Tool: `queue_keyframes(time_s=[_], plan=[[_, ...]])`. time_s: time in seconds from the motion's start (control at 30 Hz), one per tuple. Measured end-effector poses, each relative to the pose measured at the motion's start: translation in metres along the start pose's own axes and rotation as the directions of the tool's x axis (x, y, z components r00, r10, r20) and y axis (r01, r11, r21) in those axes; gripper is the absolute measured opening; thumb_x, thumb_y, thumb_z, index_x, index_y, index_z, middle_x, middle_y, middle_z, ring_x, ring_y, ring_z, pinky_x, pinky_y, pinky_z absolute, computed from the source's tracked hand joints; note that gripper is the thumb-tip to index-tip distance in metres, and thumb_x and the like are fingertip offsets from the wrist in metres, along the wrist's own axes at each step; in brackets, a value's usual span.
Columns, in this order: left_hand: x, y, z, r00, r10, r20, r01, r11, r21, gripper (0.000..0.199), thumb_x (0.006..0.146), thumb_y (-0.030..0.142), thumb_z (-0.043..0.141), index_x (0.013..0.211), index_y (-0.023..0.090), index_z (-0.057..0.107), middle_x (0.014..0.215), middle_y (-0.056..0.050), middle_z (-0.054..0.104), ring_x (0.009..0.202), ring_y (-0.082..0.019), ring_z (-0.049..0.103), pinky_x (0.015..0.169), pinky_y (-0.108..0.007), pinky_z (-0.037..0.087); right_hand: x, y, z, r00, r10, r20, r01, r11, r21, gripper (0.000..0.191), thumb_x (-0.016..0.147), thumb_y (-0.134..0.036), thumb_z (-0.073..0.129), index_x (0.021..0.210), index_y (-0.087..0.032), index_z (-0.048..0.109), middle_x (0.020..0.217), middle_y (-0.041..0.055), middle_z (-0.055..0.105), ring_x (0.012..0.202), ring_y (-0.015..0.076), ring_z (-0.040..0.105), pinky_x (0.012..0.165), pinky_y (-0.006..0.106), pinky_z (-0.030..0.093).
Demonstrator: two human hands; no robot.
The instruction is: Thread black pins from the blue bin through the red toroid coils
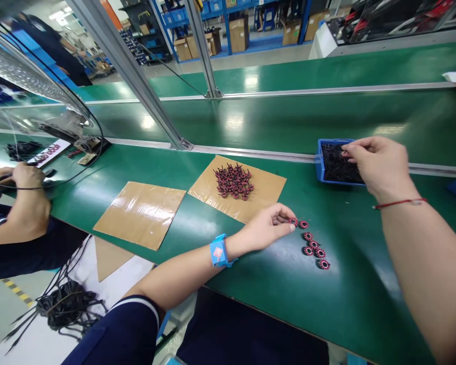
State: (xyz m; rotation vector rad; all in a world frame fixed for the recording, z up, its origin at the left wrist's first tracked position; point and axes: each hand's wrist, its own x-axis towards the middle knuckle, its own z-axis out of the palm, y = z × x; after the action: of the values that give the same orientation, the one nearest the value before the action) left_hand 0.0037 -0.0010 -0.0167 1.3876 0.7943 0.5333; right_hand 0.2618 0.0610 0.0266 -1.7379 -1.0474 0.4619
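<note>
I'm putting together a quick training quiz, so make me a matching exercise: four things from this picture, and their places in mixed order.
Things
1. Left hand
2. Right hand
3. Pile of red-and-black parts
4. Wristband with a diamond mark

Places
A. Lying on a cardboard sheet
B. Around the left wrist
C. Beside the loose ring-shaped parts
D. At the blue bin of thin black pieces

Right pairs: 1-C, 2-D, 3-A, 4-B.
</note>
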Motion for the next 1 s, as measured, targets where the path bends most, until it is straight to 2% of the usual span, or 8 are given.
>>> queue_keyframes(time_s=[0.07, 0.13, 0.23, 0.33, 0.5, 0.6, 0.87, 1.0], plan=[[0.001, 0.002, -0.003, 1.0, -0.015, 0.004, 0.015, 0.966, -0.26, 0.022, 0.079, 0.021, 0.07, 0.096, 0.015, 0.057, 0.095, -0.004, 0.064, 0.088, -0.012, 0.061, 0.09, -0.033, 0.046, -0.021, -0.009, -0.003, 0.997, 0.026, 0.075, -0.037, 0.988, 0.152, 0.014, 0.082, -0.027, 0.062, 0.084, -0.013, 0.061, 0.09, 0.0092, 0.07, 0.082, 0.0154, 0.067, 0.08, 0.034, 0.051], [0.0, 0.004, -0.004, 1.0, -0.007, -0.007, 0.004, 0.92, -0.393, 0.026, 0.076, 0.022, 0.074, 0.094, 0.014, 0.058, 0.094, -0.004, 0.064, 0.087, -0.012, 0.062, 0.091, -0.033, 0.046, -0.051, -0.016, -0.004, 0.983, 0.038, 0.182, -0.083, 0.965, 0.248, 0.015, 0.082, -0.029, 0.066, 0.083, -0.015, 0.062, 0.088, 0.0076, 0.071, 0.078, 0.0155, 0.069, 0.077, 0.032, 0.054], [-0.005, 0.005, -0.004, 0.999, 0.012, -0.046, -0.031, 0.894, -0.446, 0.031, 0.073, 0.027, 0.079, 0.094, 0.014, 0.06, 0.09, -0.002, 0.062, 0.085, -0.011, 0.059, 0.089, -0.032, 0.046, -0.1, -0.02, -0.001, 0.935, 0.094, 0.341, -0.22, 0.909, 0.355, 0.021, 0.078, -0.036, 0.074, 0.084, -0.017, 0.065, 0.088, 0.0067, 0.073, 0.079, 0.0169, 0.07, 0.072, 0.03, 0.058], [-0.011, 0.009, -0.004, 0.998, 0.031, -0.062, -0.056, 0.892, -0.449, 0.031, 0.075, 0.029, 0.078, 0.096, 0.014, 0.061, 0.09, -0.002, 0.061, 0.085, -0.01, 0.057, 0.086, -0.029, 0.045, -0.136, -0.018, 0.006, 0.891, 0.184, 0.414, -0.366, 0.832, 0.416, 0.026, 0.075, -0.04, 0.079, 0.085, -0.019, 0.067, 0.089, 0.0049, 0.073, 0.077, 0.0145, 0.069, 0.068, 0.025, 0.057], [-0.015, 0.014, -0.006, 0.997, 0.053, -0.051, -0.07, 0.897, -0.437, 0.03, 0.076, 0.029, 0.078, 0.094, 0.014, 0.06, 0.088, -0.001, 0.06, 0.082, -0.009, 0.055, 0.081, -0.026, 0.043, -0.156, -0.012, 0.015, 0.877, 0.251, 0.411, -0.441, 0.761, 0.476, 0.025, 0.072, -0.04, 0.081, 0.082, -0.022, 0.068, 0.084, 0.0004, 0.07, 0.069, 0.0097, 0.064, 0.062, 0.018, 0.055], [-0.015, 0.011, -0.006, 0.997, 0.071, -0.041, -0.082, 0.903, -0.421, 0.03, 0.077, 0.03, 0.077, 0.095, 0.015, 0.059, 0.089, -0.002, 0.061, 0.082, -0.01, 0.056, 0.082, -0.028, 0.044, -0.158, -0.011, 0.016, 0.879, 0.248, 0.407, -0.435, 0.766, 0.474, 0.024, 0.073, -0.039, 0.081, 0.082, -0.022, 0.068, 0.083, 0.0004, 0.071, 0.069, 0.0099, 0.065, 0.063, 0.019, 0.056], [-0.013, 0.004, -0.006, 0.995, 0.067, -0.079, -0.089, 0.944, -0.319, 0.026, 0.08, 0.028, 0.073, 0.097, 0.015, 0.058, 0.087, -0.002, 0.06, 0.082, -0.011, 0.054, 0.081, -0.03, 0.042, -0.171, -0.015, 0.013, 0.934, 0.086, 0.347, -0.213, 0.914, 0.346, 0.016, 0.08, -0.036, 0.075, 0.088, -0.024, 0.069, 0.09, 0.0007, 0.075, 0.078, 0.0102, 0.069, 0.071, 0.018, 0.058], [-0.014, 0.006, -0.006, 0.994, 0.063, -0.088, -0.087, 0.946, -0.312, 0.025, 0.079, 0.027, 0.073, 0.096, 0.016, 0.057, 0.087, -0.001, 0.06, 0.081, -0.01, 0.054, 0.081, -0.029, 0.042, -0.168, -0.019, 0.012, 0.974, 0.113, 0.194, -0.178, 0.916, 0.36, 0.014, 0.079, -0.033, 0.077, 0.085, -0.023, 0.069, 0.091, 0.0, 0.075, 0.083, 0.011, 0.071, 0.077, 0.019, 0.058]])
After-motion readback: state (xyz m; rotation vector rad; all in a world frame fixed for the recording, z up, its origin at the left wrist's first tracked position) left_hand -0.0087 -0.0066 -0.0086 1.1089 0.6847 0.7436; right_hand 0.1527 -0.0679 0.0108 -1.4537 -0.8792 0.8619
